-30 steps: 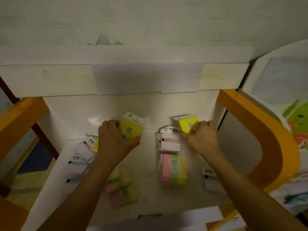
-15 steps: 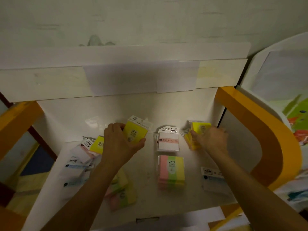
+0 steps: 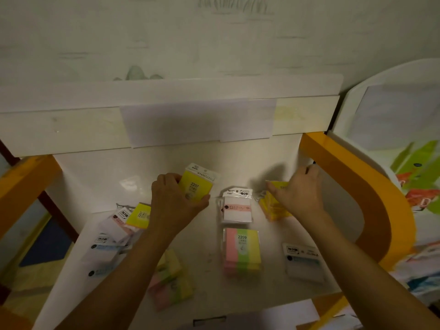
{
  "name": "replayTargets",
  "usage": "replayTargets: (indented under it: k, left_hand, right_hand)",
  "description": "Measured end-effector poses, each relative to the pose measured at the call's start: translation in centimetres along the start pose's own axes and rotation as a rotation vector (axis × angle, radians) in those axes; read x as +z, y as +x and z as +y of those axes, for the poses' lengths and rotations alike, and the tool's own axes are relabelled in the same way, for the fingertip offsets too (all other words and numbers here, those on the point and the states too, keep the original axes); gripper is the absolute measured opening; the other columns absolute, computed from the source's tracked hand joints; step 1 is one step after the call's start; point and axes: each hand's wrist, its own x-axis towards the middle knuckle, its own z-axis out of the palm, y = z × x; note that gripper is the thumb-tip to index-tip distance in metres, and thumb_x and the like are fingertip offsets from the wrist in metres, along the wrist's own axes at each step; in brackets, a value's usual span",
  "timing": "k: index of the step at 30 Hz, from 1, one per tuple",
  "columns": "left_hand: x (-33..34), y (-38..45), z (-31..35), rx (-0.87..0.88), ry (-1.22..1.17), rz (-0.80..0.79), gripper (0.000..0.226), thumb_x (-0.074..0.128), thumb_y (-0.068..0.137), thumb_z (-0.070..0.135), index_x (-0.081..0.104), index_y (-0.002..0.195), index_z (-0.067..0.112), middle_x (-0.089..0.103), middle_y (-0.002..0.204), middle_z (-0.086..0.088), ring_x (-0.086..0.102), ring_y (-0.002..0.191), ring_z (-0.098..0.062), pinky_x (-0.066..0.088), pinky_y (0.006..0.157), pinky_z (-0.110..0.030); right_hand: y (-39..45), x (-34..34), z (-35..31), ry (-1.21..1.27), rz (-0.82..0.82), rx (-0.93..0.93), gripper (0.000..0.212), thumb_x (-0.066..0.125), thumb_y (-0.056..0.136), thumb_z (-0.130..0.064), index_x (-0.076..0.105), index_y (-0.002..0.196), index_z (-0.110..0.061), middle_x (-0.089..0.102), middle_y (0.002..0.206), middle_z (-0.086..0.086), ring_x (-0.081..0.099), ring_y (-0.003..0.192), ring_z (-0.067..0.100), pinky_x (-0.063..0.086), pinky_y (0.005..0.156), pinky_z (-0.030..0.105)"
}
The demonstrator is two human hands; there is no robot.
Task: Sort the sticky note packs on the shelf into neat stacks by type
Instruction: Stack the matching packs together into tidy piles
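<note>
Head view: a yellow pack point(image 3: 195, 188) is gripped by the left hand point(image 3: 175, 206); at 3 o'clock, yellow packs point(image 3: 270, 208) are pressed under the right hand point(image 3: 301, 195), fingers spread.

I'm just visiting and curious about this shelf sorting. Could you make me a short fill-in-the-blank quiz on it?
1. The left hand holds a yellow pack numbered ____.
2. The striped pack shows the number ____.
3. The right hand rests on the ____-coloured stack.

Missing words: 2207; 2209; yellow

Yellow pack point(image 3: 195, 186) raised upright; yellow stack point(image 3: 273, 206) back right; striped stack point(image 3: 241, 251) centre.
</note>
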Motion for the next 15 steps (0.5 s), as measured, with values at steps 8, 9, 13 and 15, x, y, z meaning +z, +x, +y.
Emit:
replayTargets:
  k: [8,9,13,15]
  left_hand:
    - [5.3,3.4,9.8,-0.026,0.078,-0.103,0.084,0.074,0.062,0.068,0.055,0.110,0.001,0.059,0.109,-0.013,0.057,0.104,-0.032,0.046,0.091,-0.038]
    - [6.6,3.5,11.1,-0.047,0.075,-0.136,0.087,0.073,0.061,0.070,0.054,0.111,0.002,0.059,0.110,-0.013,0.057,0.106,-0.032,0.047,0.089,-0.038]
    - [11.7,3.4,15.4,-0.091,0.089,-0.317,0.090,0.074,0.058,0.071,0.057,0.116,0.005,0.057,0.119,-0.013,0.055,0.113,-0.032,0.048,0.079,-0.036]
    - [13.8,3.2,16.7,-0.081,0.121,-0.389,0.084,0.073,0.060,0.071,0.063,0.112,0.007,0.058,0.118,-0.013,0.055,0.112,-0.031,0.045,0.073,-0.034]
  right_hand:
    - [-2.5,-3.9,2.3,0.112,0.111,0.088,0.061,0.071,0.076,-0.031,0.051,0.120,0.007,0.048,0.110,0.023,0.046,0.104,0.040,0.039,0.091,0.043]
    - [-3.4,-4.1,2.6,0.114,0.111,0.103,0.062,0.071,0.076,-0.030,0.051,0.122,0.005,0.048,0.112,0.022,0.047,0.105,0.039,0.041,0.092,0.044]
    - [-6.7,-4.9,3.6,0.151,0.036,0.134,0.056,0.066,0.074,-0.026,0.053,0.120,0.002,0.048,0.115,0.019,0.050,0.105,0.034,0.046,0.086,0.041]
    - [-8.0,-5.2,4.3,0.139,-0.007,0.133,0.056,0.056,0.070,-0.030,0.054,0.116,0.002,0.049,0.111,0.018,0.050,0.102,0.034,0.047,0.083,0.041]
